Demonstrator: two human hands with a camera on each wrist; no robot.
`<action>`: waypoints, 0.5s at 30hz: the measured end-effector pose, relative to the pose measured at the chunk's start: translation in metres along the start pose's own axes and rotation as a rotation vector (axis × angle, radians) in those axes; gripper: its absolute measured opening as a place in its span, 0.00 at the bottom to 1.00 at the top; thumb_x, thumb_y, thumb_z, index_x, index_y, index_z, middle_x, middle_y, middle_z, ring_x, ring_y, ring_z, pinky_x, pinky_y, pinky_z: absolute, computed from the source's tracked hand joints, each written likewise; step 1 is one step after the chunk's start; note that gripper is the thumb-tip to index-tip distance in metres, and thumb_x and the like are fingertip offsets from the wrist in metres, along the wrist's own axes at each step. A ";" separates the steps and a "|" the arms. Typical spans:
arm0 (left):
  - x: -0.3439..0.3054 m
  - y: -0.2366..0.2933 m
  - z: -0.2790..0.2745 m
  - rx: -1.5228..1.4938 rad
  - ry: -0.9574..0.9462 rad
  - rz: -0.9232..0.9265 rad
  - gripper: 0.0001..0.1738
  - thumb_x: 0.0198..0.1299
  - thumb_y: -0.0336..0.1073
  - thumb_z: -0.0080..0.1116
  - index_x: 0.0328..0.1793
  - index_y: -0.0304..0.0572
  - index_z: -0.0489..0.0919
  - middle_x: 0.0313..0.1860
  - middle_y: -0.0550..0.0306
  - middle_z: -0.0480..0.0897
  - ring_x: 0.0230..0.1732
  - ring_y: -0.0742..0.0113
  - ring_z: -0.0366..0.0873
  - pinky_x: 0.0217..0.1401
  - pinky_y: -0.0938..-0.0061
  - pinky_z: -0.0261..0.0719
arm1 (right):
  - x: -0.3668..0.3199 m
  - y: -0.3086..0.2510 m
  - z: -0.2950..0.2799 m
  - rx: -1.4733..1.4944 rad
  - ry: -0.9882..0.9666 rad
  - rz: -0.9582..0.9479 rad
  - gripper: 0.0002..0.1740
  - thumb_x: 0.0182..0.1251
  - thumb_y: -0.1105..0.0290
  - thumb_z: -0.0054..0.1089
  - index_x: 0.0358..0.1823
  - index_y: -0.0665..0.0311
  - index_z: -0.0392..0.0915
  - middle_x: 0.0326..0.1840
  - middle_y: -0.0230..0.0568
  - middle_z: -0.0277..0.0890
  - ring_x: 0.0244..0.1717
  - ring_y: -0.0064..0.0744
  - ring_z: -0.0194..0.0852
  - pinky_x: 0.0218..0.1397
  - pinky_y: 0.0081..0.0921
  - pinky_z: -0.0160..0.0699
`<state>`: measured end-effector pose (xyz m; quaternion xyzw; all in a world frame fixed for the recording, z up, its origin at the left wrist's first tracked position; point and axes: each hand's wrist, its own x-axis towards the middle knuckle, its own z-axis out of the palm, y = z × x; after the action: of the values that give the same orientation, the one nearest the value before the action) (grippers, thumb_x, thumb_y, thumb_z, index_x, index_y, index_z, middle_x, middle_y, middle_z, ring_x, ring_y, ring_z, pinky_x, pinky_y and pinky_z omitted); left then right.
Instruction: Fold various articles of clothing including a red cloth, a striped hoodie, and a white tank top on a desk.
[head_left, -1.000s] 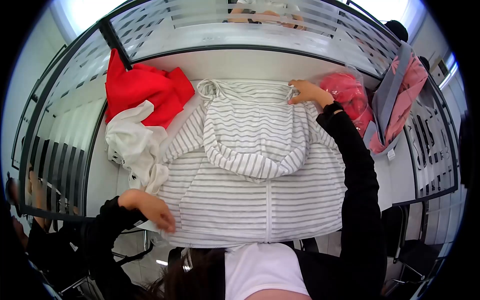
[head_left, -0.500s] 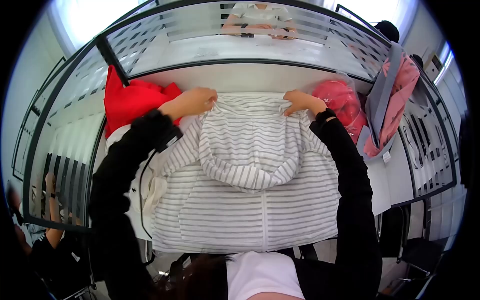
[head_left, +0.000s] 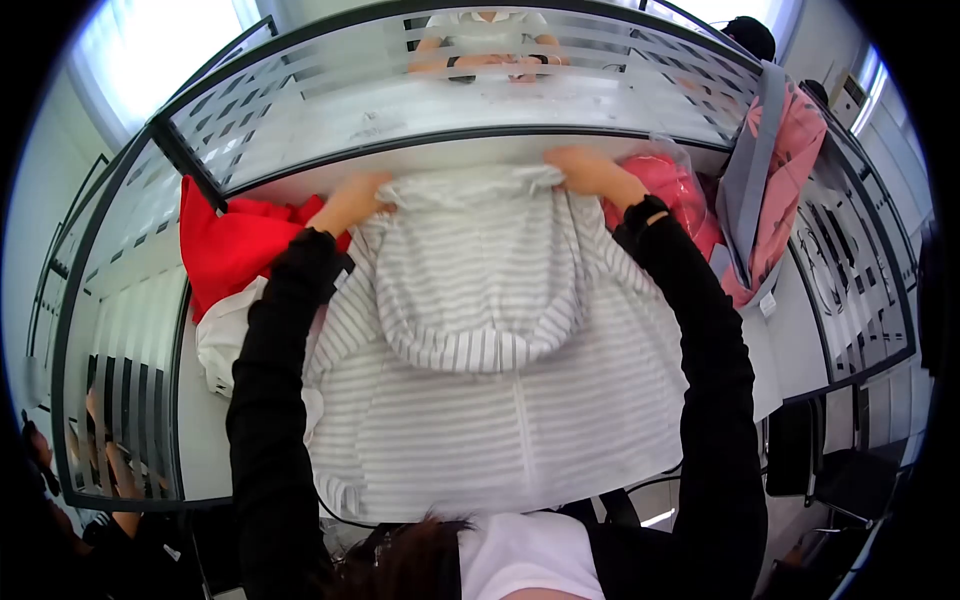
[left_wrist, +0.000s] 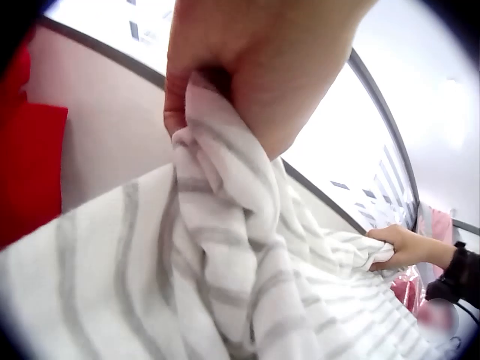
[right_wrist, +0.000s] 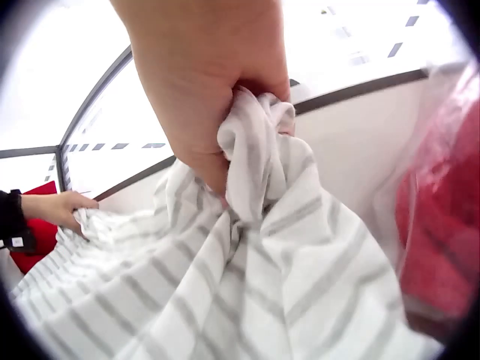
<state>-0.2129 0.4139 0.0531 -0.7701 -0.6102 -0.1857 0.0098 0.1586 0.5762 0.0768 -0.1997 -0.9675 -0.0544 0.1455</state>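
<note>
A white hoodie with grey stripes (head_left: pixel 430 430) lies spread on the table, its zip line running toward the person and its hood (head_left: pixel 480 290) laid over the upper part. My left hand (head_left: pixel 355 200) grips the far left edge of the cloth, and in the left wrist view a bunched fold (left_wrist: pixel 217 172) comes out between its thumb and fingers. At the far right, my right hand (head_left: pixel 597 177) pinches the same edge. The right wrist view shows gathered cloth (right_wrist: pixel 259 150) in its grasp. Between the hands, the edge is raised and blurred.
Red cloth (head_left: pixel 225 245) and a white garment (head_left: pixel 225 335) lie at the left. On the right are a pinkish-red item in clear plastic (head_left: pixel 660 190) and a pink and grey bag (head_left: pixel 770 180). A black-framed partition (head_left: pixel 450 130) encloses the table's back and sides.
My left hand has moved from the near left up to the hoodie's far left edge and taken hold of it. Both hands now lift that edge.
</note>
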 end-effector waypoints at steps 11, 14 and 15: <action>-0.091 0.104 -0.101 0.261 0.272 0.115 0.21 0.38 0.29 0.63 0.40 0.40 0.68 0.39 0.48 0.70 0.42 0.46 0.71 0.41 0.59 0.71 | -0.030 -0.070 -0.092 -0.295 0.191 -0.273 0.09 0.50 0.75 0.51 0.35 0.62 0.68 0.34 0.40 0.67 0.38 0.42 0.70 0.39 0.34 0.70; -0.163 0.146 -0.074 0.247 0.144 0.216 0.13 0.41 0.28 0.55 0.37 0.42 0.71 0.36 0.53 0.71 0.38 0.53 0.71 0.38 0.62 0.70 | -0.085 -0.105 -0.101 -0.291 0.047 -0.398 0.05 0.53 0.72 0.49 0.31 0.62 0.67 0.32 0.38 0.65 0.36 0.36 0.68 0.40 0.30 0.67; -0.182 0.162 -0.067 0.157 0.106 0.316 0.07 0.45 0.29 0.53 0.33 0.42 0.72 0.32 0.55 0.70 0.36 0.56 0.71 0.36 0.64 0.70 | -0.105 -0.114 -0.097 -0.255 -0.023 -0.418 0.05 0.52 0.71 0.50 0.30 0.61 0.67 0.32 0.38 0.64 0.36 0.36 0.67 0.40 0.31 0.67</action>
<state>-0.1120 0.1858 0.0954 -0.8424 -0.4930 -0.1737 0.1309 0.2302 0.4174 0.1324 -0.0125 -0.9747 -0.2026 0.0939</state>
